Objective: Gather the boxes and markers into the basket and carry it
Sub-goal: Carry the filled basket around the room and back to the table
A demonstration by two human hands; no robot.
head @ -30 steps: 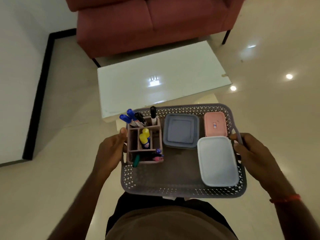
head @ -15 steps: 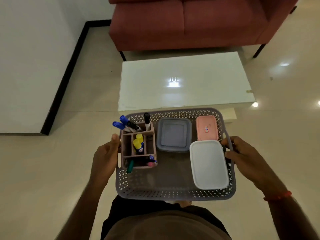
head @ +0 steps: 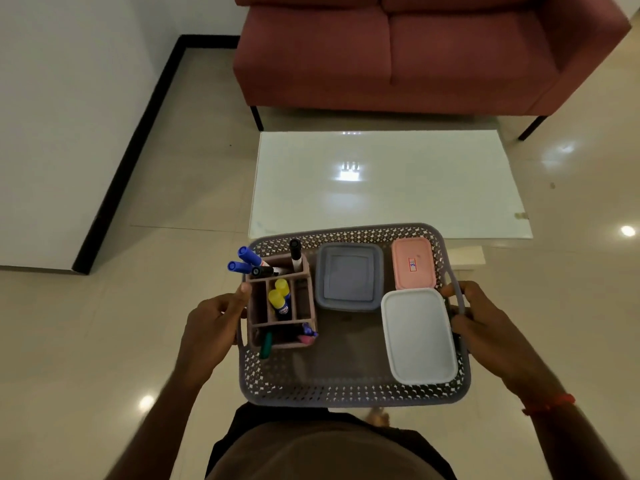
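counter (head: 388, 202) swung square ahead since 1 s ago | basket (head: 346, 393) lifted — left hand (head: 211, 337), right hand (head: 485, 334) each clamped on its side | boxes (head: 349, 277), markers (head: 251, 259) inside

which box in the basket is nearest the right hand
The white box, right beside the right hand gripping the basket; the pink box sits farther forward, the grey box farther left.

Brown tee (head: 322, 452), black bottoms (head: 242, 422) below it. Thin red thread band (head: 549, 404) round the wrist of the R hand (head: 485, 327). Forearms bare.
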